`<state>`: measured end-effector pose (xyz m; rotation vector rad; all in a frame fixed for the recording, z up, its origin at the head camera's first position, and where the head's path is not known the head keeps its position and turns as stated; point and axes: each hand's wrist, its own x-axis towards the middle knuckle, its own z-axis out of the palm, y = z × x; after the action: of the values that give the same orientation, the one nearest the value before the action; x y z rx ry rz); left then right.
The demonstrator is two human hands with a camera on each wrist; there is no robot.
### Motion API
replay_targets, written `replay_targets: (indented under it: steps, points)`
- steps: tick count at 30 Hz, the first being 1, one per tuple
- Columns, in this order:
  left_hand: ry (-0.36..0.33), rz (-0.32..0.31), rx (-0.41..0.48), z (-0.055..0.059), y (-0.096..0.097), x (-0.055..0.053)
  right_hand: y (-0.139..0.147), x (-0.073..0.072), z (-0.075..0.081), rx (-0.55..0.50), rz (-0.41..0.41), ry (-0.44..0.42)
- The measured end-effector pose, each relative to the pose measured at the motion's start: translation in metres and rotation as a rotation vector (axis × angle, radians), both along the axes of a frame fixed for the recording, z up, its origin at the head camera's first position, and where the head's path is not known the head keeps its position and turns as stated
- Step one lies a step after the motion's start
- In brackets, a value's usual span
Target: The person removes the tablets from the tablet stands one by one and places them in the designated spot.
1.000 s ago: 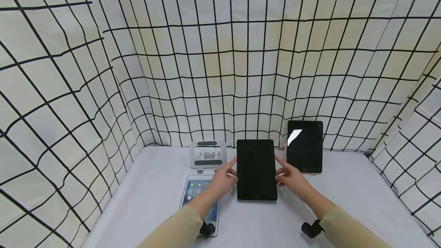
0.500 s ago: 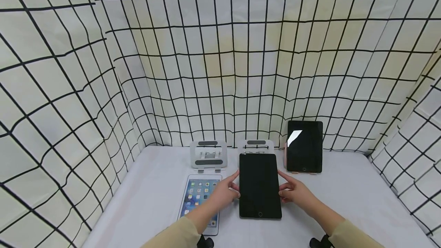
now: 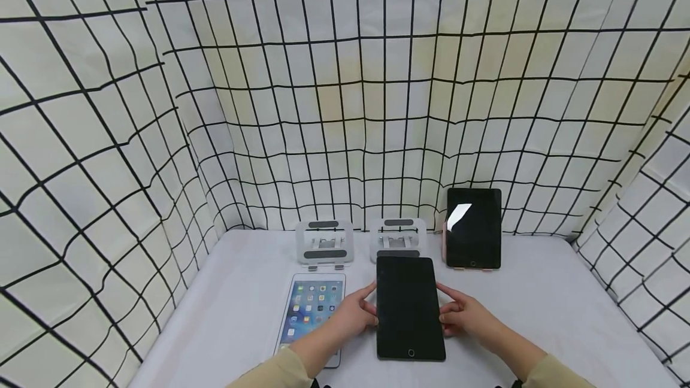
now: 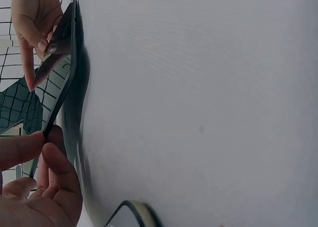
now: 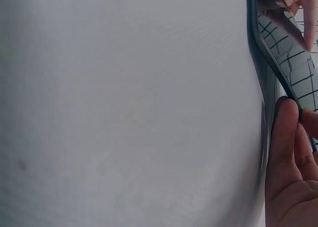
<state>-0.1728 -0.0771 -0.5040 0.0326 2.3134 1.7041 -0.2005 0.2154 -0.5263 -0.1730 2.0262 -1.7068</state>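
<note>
Both hands hold a black tablet (image 3: 410,310) by its long side edges, its dark screen facing up and its home button at the near end. My left hand (image 3: 353,315) pinches the left edge between thumb and fingers; the left wrist view shows that grip on the thin rim (image 4: 69,83). On the opposite edge my right hand (image 3: 469,319) pinches in the same way, fingertips (image 5: 287,113) under the rim in the right wrist view. A shadow lies on the cloth beneath the tablet. Just beyond its far end stands a white stand with grey pads (image 3: 398,238).
A white tablet with a lit screen of icons (image 3: 312,310) lies left, partly under my left forearm. Behind it stands another white stand (image 3: 324,241). At the back right a black tablet (image 3: 474,229) leans on a pink stand. Grid-patterned cloth walls (image 3: 323,94) surround the white table.
Both hands have drawn the black tablet toward me, away from the middle white stand, which it covered at first and which now shows. The tablet lies flatter than before.
</note>
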Motion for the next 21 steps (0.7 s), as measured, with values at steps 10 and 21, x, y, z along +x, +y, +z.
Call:
replay_targets:
  steps: [10, 21]
  points:
    - [-0.124, -0.015, 0.007, -0.0076, -0.0038, 0.0000, -0.0009, 0.0002, 0.0013, -0.003, 0.042, -0.098]
    - [-0.257, -0.037, -0.049, -0.0018, -0.0047, -0.0053, 0.0028, -0.0018, 0.0038, -0.006, 0.076, -0.160]
